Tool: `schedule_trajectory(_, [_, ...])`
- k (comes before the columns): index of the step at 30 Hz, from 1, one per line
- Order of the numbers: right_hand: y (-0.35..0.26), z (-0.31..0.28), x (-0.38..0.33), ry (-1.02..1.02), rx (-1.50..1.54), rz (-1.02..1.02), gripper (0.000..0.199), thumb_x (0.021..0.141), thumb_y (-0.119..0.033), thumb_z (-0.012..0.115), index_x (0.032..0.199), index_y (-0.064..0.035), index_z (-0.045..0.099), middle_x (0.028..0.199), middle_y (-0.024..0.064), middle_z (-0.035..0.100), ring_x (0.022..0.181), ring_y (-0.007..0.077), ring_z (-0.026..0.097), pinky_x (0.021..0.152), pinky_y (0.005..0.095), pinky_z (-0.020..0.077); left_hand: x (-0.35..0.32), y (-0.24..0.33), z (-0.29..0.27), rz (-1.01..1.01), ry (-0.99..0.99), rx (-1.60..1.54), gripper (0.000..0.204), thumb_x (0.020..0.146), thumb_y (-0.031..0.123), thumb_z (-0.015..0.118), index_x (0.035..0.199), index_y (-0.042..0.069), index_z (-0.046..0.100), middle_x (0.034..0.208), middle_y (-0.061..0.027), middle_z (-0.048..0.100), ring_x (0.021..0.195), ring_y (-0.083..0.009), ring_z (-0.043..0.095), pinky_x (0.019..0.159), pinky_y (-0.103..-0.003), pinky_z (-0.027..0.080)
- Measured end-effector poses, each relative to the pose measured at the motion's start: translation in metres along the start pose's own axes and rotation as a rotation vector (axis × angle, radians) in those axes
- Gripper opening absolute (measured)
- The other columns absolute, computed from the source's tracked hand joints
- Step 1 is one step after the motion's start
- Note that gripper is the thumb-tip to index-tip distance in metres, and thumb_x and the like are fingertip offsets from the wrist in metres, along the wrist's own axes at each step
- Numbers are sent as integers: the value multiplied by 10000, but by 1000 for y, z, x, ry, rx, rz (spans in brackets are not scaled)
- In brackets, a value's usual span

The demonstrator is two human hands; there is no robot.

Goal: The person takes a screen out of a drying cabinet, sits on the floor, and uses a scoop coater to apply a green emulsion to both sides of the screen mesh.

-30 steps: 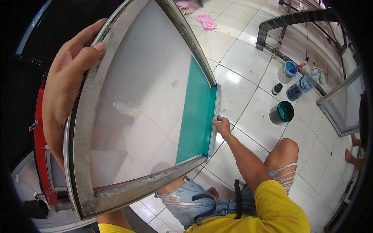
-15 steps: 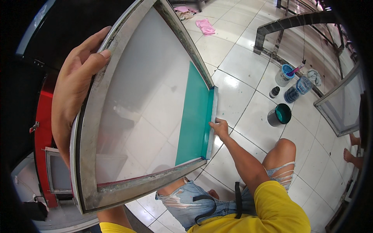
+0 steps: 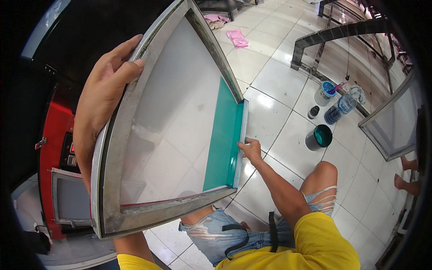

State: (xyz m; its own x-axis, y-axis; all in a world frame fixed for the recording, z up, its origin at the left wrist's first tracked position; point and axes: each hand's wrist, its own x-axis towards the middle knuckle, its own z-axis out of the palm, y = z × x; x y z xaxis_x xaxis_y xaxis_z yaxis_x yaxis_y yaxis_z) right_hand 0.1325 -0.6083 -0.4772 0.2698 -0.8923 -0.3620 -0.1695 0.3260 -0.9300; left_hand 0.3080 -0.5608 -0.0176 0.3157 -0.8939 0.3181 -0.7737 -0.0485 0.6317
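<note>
A metal-framed printing screen [image 3: 112, 175] stands tilted in front of me, its pale see-through mesh [image 3: 175, 108] facing me. My left hand [image 3: 103, 90] grips the frame's upper left edge, thumb on the near face and fingers bent over the rim. Across the mesh's right end lies a long metal scoop coater [image 3: 243, 130]. My right hand [image 3: 250, 150] pinches the coater's outer side near its middle. A smooth band of green emulsion [image 3: 219, 135] covers the mesh beside the coater, with a straight left border. How much liquid the coater holds is hidden.
On the tiled floor at right stand a black tub with green liquid [image 3: 318, 137], a small dark bottle [image 3: 313, 112], a plastic bottle [image 3: 340, 109] and a blue-stained pot [image 3: 325, 93]. Another screen [image 3: 389, 119] leans farther right. A red machine [image 3: 49, 180] is at left.
The frame's left side and my left hand have shifted a little rightward, uncovering more of the red machine's control panel. My right hand and the coater appear slightly farther left.
</note>
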Motion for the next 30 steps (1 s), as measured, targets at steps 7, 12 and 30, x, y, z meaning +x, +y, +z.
schedule_trajectory(7, [-14,-1,-9,59,18,-48,501,727,-246,743,1016,146,626,808,162,667,591,194,646,433,289,524,-5,16,4,-10,-62,-14,698,739,274,621,1341,-49,477,1270,-264,544,1154,-299,541,1022,-318,342])
schedule_trajectory(12, [-38,-4,-17,-15,48,-20,600,740,-230,740,1146,174,561,914,174,649,664,173,635,414,256,511,-7,18,2,14,-73,-2,685,771,256,599,1356,-64,446,1295,-265,527,1187,-301,525,1039,-318,328])
schedule_trajectory(30, [-113,-10,-51,-5,81,-110,414,756,-245,724,951,114,660,760,111,627,586,143,586,397,260,467,-4,22,4,73,-163,-11,713,764,253,573,1373,-79,408,1306,-286,511,1188,-302,529,1047,-306,320])
